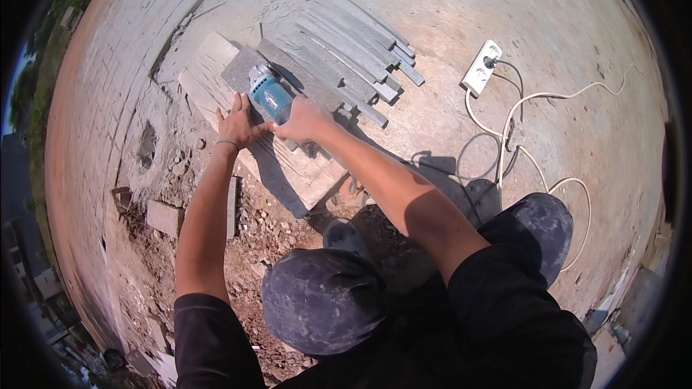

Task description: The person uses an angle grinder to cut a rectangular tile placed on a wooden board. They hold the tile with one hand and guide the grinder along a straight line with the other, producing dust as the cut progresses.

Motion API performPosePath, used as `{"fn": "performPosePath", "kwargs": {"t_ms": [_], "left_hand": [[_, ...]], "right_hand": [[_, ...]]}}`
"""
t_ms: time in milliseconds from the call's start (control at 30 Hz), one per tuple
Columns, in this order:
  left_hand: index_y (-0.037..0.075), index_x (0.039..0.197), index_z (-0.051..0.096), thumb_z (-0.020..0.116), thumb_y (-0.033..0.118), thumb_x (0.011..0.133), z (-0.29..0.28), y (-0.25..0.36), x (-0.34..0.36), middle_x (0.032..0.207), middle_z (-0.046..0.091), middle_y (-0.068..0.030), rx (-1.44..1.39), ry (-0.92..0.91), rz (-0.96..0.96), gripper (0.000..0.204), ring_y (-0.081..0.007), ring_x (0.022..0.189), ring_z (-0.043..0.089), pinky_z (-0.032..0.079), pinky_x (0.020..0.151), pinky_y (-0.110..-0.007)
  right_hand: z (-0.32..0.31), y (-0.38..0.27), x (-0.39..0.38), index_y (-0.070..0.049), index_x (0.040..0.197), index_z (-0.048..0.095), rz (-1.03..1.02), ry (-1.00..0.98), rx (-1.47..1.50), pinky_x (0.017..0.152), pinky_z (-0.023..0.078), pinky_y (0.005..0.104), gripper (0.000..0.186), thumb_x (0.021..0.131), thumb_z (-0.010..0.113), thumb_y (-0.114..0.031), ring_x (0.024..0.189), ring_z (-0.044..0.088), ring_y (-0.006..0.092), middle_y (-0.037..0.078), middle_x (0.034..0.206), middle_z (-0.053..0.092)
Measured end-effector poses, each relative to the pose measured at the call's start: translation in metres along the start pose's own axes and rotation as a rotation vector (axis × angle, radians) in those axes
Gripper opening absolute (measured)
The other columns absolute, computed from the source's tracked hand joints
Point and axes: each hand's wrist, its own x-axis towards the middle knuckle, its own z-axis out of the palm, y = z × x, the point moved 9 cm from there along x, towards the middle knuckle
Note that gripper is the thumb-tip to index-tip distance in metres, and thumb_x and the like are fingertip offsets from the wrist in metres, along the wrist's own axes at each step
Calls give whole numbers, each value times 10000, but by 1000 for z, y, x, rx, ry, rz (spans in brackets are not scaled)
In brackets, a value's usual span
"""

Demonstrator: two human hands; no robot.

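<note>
Item: teal angle grinder (271, 96), resting on a grey stone tile (249, 66) laid over a pale slab (306, 171) on the ground. Right hand (306, 119), fingers clamped on the grinder's body; left hand (240, 124), fingers spread flat on the tile just beside the tool. Beyond the fingertips: a row of cut grey strips (353, 54). Judged step: cutting a further strip; next move calls for steady guiding along the line, left fingers kept apart from the disc.

Grinder (269, 95) on slab (238, 72), strips (353, 54) right.
</note>
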Motion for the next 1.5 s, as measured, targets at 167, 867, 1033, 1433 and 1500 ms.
{"fn": "performPosePath", "kwargs": {"t_ms": [167,867,1033,1433,1500], "left_hand": [[-38,1515,221,622,884,567,-1,0,-1,1589,221,-237,8,-17,-15,1382,-334,1419,370,129,1156,-645],[209,1567,170,950,454,428,-67,27,14,1619,184,-145,550,73,334,1402,-269,1512,145,94,1197,-599],[279,1576,108,958,492,402,-52,71,39,1630,163,-99,626,-117,596,1465,-243,1511,145,70,1218,-573],[80,1513,325,779,755,510,-48,41,26,1429,434,-171,238,80,330,1291,-349,1361,379,214,1145,-564],[49,1469,400,671,859,554,-42,29,15,1358,473,-199,91,157,190,1252,-386,1266,434,315,1066,-530]], "right_hand": [[-1,2,-6,80,1133,621,-2,16,-7,874,546,382,753,627,774,-456,1014,680,341,242,1075,686],[-100,69,-67,36,1122,602,101,109,218,797,507,363,664,606,768,-349,888,657,289,184,972,675],[-141,103,-88,40,1087,620,149,194,302,802,516,359,645,600,766,-356,894,670,298,198,987,684],[-161,147,-104,3,1055,640,236,329,293,718,495,328,560,619,760,-326,772,643,238,139,888,677],[-160,136,-102,4,1071,636,220,321,281,730,499,330,584,610,762,-332,782,646,243,145,899,678]]}}
